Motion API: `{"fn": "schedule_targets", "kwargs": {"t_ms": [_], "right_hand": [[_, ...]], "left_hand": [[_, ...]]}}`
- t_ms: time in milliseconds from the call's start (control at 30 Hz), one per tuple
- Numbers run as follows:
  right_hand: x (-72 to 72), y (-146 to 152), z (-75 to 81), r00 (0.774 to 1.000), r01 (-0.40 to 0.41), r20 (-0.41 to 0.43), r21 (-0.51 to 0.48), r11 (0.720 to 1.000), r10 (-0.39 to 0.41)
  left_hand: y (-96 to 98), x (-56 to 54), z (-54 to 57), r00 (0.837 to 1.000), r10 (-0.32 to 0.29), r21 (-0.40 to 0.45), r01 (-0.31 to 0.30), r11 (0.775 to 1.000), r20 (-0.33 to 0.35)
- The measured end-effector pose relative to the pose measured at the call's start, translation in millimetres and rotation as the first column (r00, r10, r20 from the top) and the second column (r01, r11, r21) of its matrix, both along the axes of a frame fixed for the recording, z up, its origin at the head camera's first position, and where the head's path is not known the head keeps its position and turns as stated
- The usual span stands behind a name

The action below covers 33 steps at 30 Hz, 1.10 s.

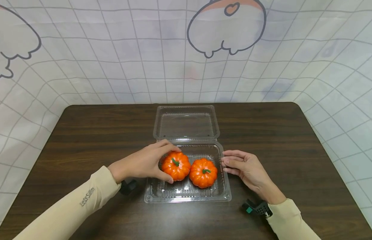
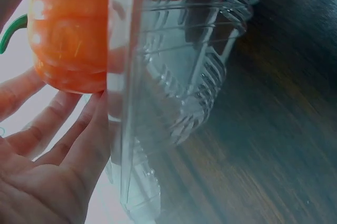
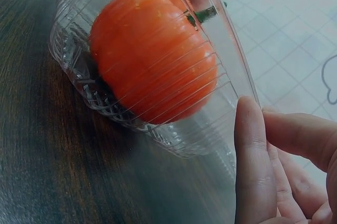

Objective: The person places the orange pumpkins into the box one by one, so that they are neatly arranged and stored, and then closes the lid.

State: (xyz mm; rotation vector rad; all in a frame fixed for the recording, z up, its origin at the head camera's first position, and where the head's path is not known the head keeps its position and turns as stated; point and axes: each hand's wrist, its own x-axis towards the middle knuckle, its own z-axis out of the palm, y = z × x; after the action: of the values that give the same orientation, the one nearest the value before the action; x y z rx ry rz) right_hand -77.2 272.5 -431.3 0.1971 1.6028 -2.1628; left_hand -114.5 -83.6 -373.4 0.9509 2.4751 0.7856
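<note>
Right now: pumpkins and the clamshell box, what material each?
Pumpkins: likely moulded foam or plastic, judging by the glossy orange skin with highlights and the stiff green stems. Clamshell box: thin clear plastic, ribbed and glare-prone, with the contents visible through it. Table: dark wood-grain finish, possibly laminate.

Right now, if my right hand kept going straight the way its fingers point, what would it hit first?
The right hand points left at the clear clamshell container. Its fingertips already seem to be at the container's right wall, so that wall comes first, with the right pumpkin just behind it.
</note>
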Motion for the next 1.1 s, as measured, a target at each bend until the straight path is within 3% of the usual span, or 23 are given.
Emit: {"fn": "schedule_targets", "kwargs": {"t_ms": [167,733,1100], "right_hand": [[-0.3,-0.5,0.7,1.0,0.0,0.004,0.01,1.0,0.0],[-1.2,-1.2,2.3,1.0,-0.005,0.008,-0.01,1.0,0.005],[-1.6,-1.4,1.7,1.0,-0.005,0.007,-0.006,1.0,0.005]], "left_hand": [[2.8,-4.4,1.4,0.999,-0.009,-0.001,0.009,1.0,0.046],[6.0,-22.9,1.5,0.989,-0.116,-0.046,0.121,0.992,0.093],[3.3,-27.2,-0.8,0.97,-0.132,-0.011,0.137,0.991,0.204]]}}
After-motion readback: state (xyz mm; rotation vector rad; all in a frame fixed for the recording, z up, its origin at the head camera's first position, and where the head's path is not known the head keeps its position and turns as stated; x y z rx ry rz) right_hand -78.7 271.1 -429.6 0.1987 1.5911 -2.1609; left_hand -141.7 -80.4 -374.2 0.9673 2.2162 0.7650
